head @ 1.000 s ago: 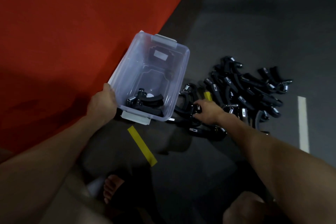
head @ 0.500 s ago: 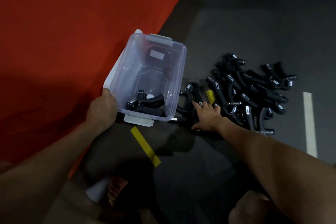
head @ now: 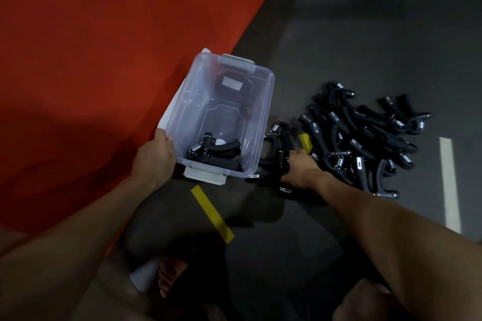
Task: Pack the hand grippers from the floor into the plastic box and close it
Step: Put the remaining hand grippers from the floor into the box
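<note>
Left hand (head: 154,157) gripping plastic box (head: 263,122) corner, right hand (head: 300,171) clutching floor hand grippers (head: 276,164) beside it

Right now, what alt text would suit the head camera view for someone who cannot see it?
A left hand grips a clear plastic box holding a few hand grippers, while the right hand reaches into a pile of black hand grippers on the grey floor.

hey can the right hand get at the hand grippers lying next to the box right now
Probably yes. The right hand is already down on the hand grippers beside the plastic box, with nothing over them. The left hand grips the box's near corner, away from the pile.
</note>
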